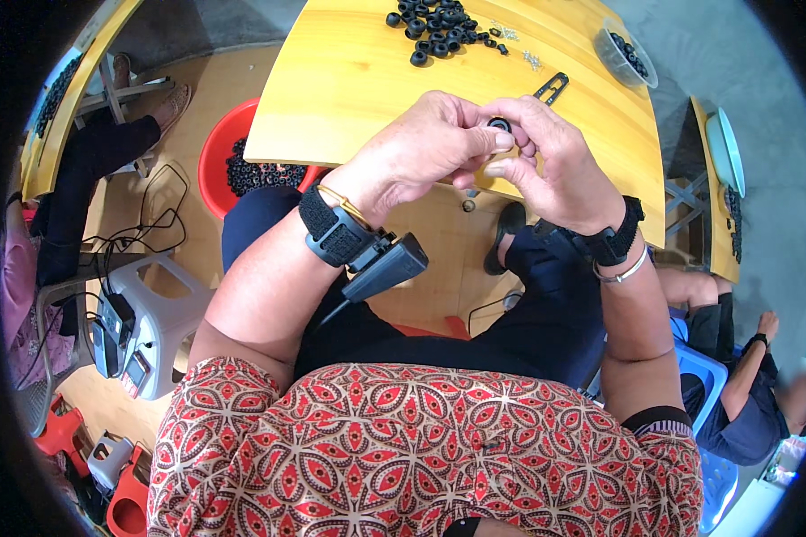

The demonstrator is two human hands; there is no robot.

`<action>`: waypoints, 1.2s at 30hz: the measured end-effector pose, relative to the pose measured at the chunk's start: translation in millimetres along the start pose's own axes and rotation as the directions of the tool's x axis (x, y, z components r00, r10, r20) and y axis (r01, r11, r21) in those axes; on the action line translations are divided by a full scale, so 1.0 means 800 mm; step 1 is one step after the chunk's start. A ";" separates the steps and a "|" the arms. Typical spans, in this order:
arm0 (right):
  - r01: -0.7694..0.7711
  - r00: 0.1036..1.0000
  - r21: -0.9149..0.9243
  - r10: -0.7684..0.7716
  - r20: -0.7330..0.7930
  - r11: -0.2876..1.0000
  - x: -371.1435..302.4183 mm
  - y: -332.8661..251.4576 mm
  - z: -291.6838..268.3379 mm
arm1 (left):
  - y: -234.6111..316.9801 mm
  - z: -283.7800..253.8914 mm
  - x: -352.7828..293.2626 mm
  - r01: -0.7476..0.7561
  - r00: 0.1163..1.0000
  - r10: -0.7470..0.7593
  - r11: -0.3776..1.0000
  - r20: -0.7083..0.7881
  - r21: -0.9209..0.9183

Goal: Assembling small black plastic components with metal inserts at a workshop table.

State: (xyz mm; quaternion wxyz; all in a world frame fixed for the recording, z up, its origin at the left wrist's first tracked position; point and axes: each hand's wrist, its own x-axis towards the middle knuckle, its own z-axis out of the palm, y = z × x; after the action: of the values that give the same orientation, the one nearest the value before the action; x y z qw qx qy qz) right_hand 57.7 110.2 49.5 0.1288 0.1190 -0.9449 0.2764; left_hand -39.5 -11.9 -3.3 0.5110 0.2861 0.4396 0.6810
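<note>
Above the near edge of the yellow wooden table (pixel 331 98), both my hands meet around a small round black part (pixel 499 123) with a ring-shaped top. My left hand (pixel 416 152) pinches it, the thumb lying just below the ring. From the other side my right hand (pixel 560 166) closes on it, fingers curled over the top and thumb below. The fingers hide most of the part. Beyond my right fingers a flat black slotted tool (pixel 553 87) lies on the table. Farther back is a loose pile of black round parts (pixel 434 36), with tiny silvery pieces (pixel 532 60) beside it.
A clear plastic tub (pixel 643 80) of black parts stands at the table's right edge. A red basin (pixel 210 174) with many black rings sits below its left corner. Stools (pixel 166 268), cables and devices are at left. Other people sit at left and at right (pixel 743 394).
</note>
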 end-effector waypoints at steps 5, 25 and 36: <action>0.031 0.999 -0.041 -0.032 -0.005 0.999 0.000 0.005 0.003 | 0.001 -0.001 -0.002 0.032 0.999 -0.032 0.999 -0.009 -0.035; 0.052 0.993 -0.031 -0.055 -0.103 0.998 0.006 0.011 0.001 | 0.009 -0.003 -0.004 0.077 0.996 -0.092 0.918 -0.019 -0.389; -0.071 0.991 0.159 0.088 -0.102 0.985 0.002 0.016 0.004 | 0.009 -0.005 -0.004 0.079 0.997 -0.076 0.937 0.022 -0.339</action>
State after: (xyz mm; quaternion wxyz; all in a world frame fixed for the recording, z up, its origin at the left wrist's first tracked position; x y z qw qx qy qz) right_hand 51.5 118.8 41.5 0.1590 0.0756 -0.9162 0.3601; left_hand -45.0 -17.2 1.0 0.5811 0.1790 0.3244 0.7246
